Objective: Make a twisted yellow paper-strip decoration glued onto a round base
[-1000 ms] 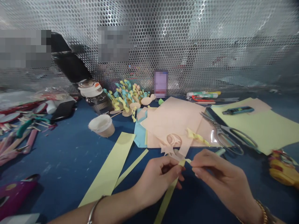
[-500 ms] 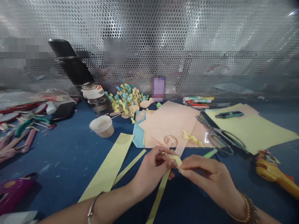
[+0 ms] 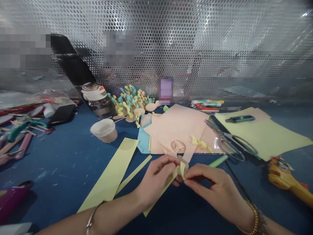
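A narrow yellow paper strip (image 3: pixel 168 183) runs between my two hands, its free tail slanting down to the left under my left wrist. My left hand (image 3: pixel 160 174) pinches the strip near its upper part. With thumb and forefinger, my right hand (image 3: pixel 207 181) grips the curled end, which bends in a small loop between the hands. Left of my hands lie a wide yellow paper piece (image 3: pixel 112 173) and another thin yellow strip (image 3: pixel 134 174). Just beyond my fingers are pink paper sheets (image 3: pixel 177 125), with a twisted yellow strip (image 3: pixel 201 143) on top.
Scissors (image 3: pixel 231 142) and a cutter knife (image 3: pixel 240 119) lie at right, with a yellow tape dispenser (image 3: pixel 281 178) nearer. A paper cup (image 3: pixel 105 130), a dark jar (image 3: pixel 99 104) and a cluster of paper curls (image 3: pixel 133 101) stand at back left. Pliers (image 3: pixel 22 129) and a purple tool (image 3: pixel 14 202) lie far left.
The strip's tail has swung leftward and now passes beneath my left hand. The end at my right fingers is bent into a tighter curl. The view has shifted slightly.
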Available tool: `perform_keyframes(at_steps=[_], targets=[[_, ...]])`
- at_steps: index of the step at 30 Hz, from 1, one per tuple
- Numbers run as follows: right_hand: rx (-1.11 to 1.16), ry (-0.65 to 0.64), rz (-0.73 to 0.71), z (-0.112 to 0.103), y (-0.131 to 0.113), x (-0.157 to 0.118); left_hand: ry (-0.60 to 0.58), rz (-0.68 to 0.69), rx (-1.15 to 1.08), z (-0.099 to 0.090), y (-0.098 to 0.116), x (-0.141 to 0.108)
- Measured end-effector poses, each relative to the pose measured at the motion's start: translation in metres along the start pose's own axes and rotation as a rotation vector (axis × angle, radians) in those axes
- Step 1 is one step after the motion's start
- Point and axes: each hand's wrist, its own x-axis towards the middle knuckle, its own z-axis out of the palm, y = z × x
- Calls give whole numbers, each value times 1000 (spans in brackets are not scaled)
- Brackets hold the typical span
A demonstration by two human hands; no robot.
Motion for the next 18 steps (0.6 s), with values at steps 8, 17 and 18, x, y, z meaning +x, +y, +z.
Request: perform_keyframes(at_steps=[8, 17, 18], targets=[[-19, -44, -67, -3, 2, 5, 19, 27, 77, -1, -1, 1], [47, 66, 100, -4, 6, 6, -125, 65, 157, -2, -1, 0], [50, 70, 95, -4, 6, 5, -140, 81, 182, -2, -1, 0]])
